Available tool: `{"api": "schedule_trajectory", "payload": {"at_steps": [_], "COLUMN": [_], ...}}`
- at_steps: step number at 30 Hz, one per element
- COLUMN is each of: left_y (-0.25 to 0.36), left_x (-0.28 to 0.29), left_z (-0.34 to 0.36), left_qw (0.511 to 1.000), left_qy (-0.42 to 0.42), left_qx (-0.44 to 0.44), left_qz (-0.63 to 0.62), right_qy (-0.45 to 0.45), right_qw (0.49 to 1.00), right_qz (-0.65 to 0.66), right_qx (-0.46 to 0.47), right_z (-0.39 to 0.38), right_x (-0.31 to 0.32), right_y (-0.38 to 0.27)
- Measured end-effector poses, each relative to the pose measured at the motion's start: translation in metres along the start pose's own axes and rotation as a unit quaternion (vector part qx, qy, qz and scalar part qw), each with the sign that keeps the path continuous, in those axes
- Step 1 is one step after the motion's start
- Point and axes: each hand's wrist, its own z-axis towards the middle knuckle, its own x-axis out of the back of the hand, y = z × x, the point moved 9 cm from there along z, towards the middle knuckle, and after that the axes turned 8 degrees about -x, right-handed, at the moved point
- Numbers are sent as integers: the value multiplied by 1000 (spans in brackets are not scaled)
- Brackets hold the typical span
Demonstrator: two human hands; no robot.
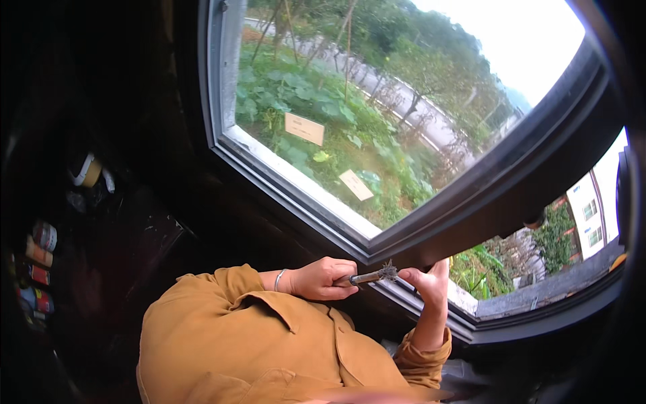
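My left hand (324,277), with a bracelet at its wrist, is closed around the handle of a small brush (367,277). The brush points right; its dark, frayed bristles are close to my right thumb, and whether they touch is unclear. My right hand (431,286) is raised at the lower end of the dark window sash (481,209). Its thumb reaches left and its fingers go up along the sash edge, their tips partly hidden. Both hands are just above the window's lower frame track (296,212), in front of my mustard-coloured jacket (269,343).
Two pale labels stick to the glass, an upper one (304,128) and a lower one (355,185). Right of the sash is an open gap showing plants and a building (589,209). In the dark at left lie a tape roll (87,171) and several cans (44,236).
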Motion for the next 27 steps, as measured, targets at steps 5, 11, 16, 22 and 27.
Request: {"api": "schedule_trajectory", "payload": {"at_steps": [5,11,16,22,27], "left_y": [8,22,30,64,105], "left_x": [31,59,83,124,188], "left_z": [-27,-53,-82,-97,-101], "left_qw": [996,980,962,914,841], "left_qy": [53,126,189,302,453], "left_qx": [30,40,73,63,54], "left_qz": [69,147,183,264,292], "right_qy": [55,12,34,113,259], "right_qw": [992,997,997,985,942], "right_qz": [4,16,18,-101,-202], "right_qx": [-117,-79,-65,-78,-70], "right_z": [5,4,-13,-58,-136], "right_x": [2,5,30,148,220], "right_y": [30,22,26,50,42]}}
